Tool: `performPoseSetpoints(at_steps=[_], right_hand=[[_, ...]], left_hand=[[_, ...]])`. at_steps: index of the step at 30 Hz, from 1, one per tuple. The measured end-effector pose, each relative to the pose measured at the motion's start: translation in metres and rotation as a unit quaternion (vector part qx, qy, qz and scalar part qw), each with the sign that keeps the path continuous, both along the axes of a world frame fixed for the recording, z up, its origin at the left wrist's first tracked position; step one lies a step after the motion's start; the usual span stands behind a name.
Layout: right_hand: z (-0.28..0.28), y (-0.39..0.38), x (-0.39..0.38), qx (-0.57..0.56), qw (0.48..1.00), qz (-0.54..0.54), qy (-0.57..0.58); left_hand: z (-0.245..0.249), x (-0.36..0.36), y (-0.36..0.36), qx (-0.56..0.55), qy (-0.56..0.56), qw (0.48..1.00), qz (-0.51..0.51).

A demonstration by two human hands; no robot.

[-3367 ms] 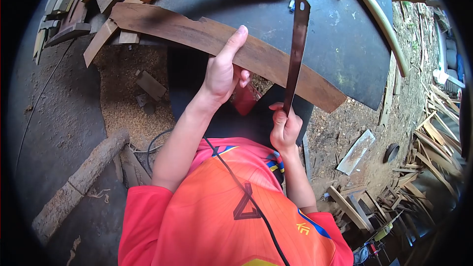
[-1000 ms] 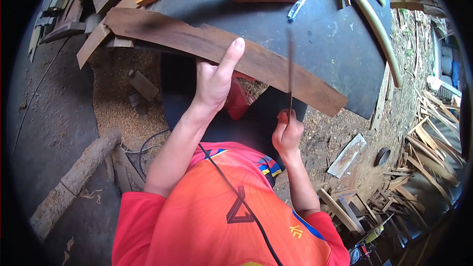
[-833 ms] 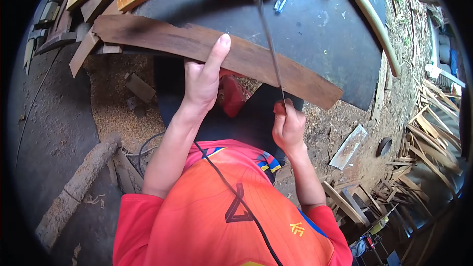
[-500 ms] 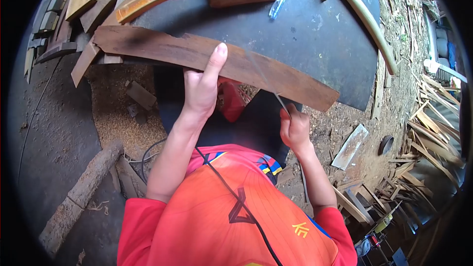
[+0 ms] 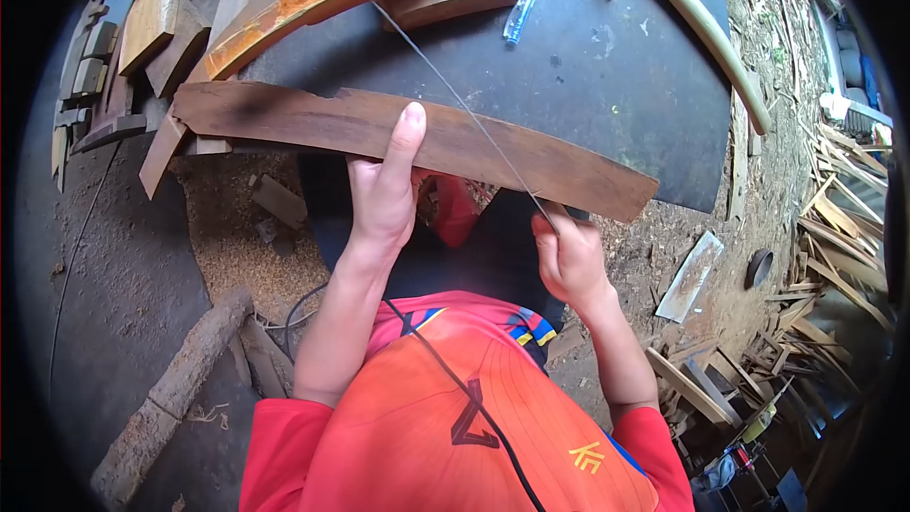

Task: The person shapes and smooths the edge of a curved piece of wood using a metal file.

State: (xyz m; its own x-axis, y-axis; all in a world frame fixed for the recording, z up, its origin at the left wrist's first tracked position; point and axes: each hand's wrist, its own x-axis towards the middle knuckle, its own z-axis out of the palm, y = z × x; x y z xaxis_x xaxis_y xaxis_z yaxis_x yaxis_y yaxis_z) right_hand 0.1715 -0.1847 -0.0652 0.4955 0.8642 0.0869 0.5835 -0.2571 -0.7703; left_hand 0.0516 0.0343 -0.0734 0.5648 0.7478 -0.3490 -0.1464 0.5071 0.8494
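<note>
- Most of the view towards twelve o'clock is filled by a dark surface [image 5: 607, 76].
- Across its near edge, just above centre, a brown board [image 5: 294, 118] is held, with its ends pointed towards ten and three o'clock.
- By the left grip [image 5: 381, 204], the board is clasped at its near edge; the thumb is laid on top, and the fingers are hidden beneath.
- Between three and four o'clock, the right grip [image 5: 572, 261] is closed tightly around the near end of a thin blade [image 5: 444, 83].
- Edge-on, the blade is aimed at eleven o'clock across the board; contact cannot be told.
- At eleven o'clock an orange curved piece [image 5: 322, 9] is seen; towards two, a hammer [image 5: 697, 24].
- At three o'clock, wood scraps [image 5: 839, 261] are heaped.
</note>
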Motion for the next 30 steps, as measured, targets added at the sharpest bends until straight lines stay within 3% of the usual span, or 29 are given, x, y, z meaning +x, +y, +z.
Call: performPoseSetpoints(at_steps=[2, 7, 11, 13, 17, 21, 24, 30], right_hand=[[-0.013, -0.022, 0.002, -0.050, 0.999, -0.001, 0.008], [0.004, 0.004, -0.006, -0.015, 1.000, -0.008, 0.022], [-0.019, -0.030, 0.002, -0.067, 0.997, 0.008, 0.048], [-0.015, -0.018, 0.008, -0.041, 0.999, 0.020, 0.028], [-0.001, -0.001, 0.004, -0.017, 0.999, 0.016, 0.022], [-0.012, -0.025, 0.016, -0.069, 0.996, 0.024, 0.045], [0.000, 0.000, 0.014, -0.025, 0.999, 0.037, 0.016], [-0.001, -0.008, 0.024, -0.066, 0.997, 0.033, 0.028]], left_hand=[[-0.001, 0.000, 0.001, 0.011, -0.008, 1.000, 0.011], [0.003, 0.000, 0.001, -0.019, -0.024, 0.999, -0.012], [-0.001, 0.002, 0.003, 0.016, -0.019, 1.000, 0.003], [-0.001, 0.005, 0.002, 0.043, -0.023, 0.999, 0.020], [0.009, 0.004, 0.000, -0.029, -0.035, 0.999, 0.022], [0.007, 0.007, -0.002, 0.000, -0.021, 0.998, 0.053], [0.000, -0.001, 0.003, 0.018, 0.009, 1.000, -0.021], [0.001, 0.003, 0.006, 0.031, 0.018, 0.999, -0.001]])
